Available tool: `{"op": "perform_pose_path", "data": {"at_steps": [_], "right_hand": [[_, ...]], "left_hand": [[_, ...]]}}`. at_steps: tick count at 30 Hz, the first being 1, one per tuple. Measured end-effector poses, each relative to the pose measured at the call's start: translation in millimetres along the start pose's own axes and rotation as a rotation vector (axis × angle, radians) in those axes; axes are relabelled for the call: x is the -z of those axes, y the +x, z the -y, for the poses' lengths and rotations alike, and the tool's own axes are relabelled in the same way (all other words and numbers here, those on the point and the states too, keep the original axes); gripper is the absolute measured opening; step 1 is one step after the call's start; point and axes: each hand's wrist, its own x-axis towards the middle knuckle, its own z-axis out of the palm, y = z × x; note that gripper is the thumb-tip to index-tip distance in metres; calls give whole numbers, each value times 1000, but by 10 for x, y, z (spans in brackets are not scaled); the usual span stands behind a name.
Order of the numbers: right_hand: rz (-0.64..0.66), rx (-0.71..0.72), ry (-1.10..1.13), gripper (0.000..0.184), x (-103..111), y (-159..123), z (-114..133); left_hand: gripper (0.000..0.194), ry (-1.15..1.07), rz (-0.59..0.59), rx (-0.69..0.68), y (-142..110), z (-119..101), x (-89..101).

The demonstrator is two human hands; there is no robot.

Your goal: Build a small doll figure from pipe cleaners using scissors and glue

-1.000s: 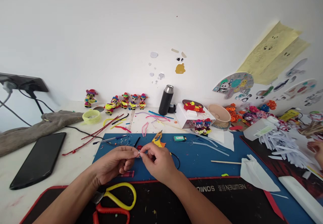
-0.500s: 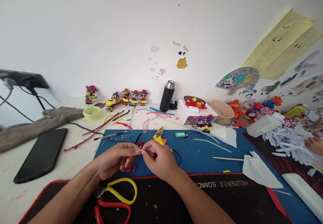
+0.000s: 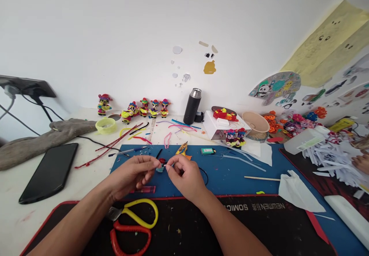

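Since left hand (image 3: 131,174) and right hand (image 3: 186,178) parted near a small red-and-teal piece (image 3: 163,160), fingertips pinched, contents unclear, joint hold seems over.

White table (image 3: 70,188); left, wood (image 3: 46,135) and phone (image 3: 49,173); rear, yellow ring (image 3: 105,130), figures (image 3: 165,109), flask (image 3: 191,108) and white box (image 3: 212,132); centre, blue mat (image 3: 223,177); front, black mat (image 3: 184,244), partly overhung by the forearms (image 3: 89,213).

Black phone (image 3: 49,172) near driftwood (image 3: 37,140); black flask (image 3: 192,108) near white box (image 3: 213,132); yellow paper sheets (image 3: 317,52) on wall (image 3: 115,37).
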Motion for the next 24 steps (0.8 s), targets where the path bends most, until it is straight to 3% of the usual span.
{"op": "perform_pose_path", "data": {"at_steps": [2, 5, 9, 15, 24], "right_hand": [[-12, -12, 10, 7, 18, -2, 0], [-21, -30, 22, 8, 34, -6, 0], [-11, -52, 37, 11, 26, -6, 10], [-14, -54, 80, 11, 11, -12, 37], [9, -101, 140, 11, 3, -29, 50]], "left_hand": [[47, 83, -146, -172, -9, -40, 20], [40, 395, -315, -423, -13, -73, 41], [37, 851, -292, -651, 48, 9, 63], [43, 1153, -215, -685, 177, 196, 116], [39, 1230, -210, -682, 218, 241, 133]]}}
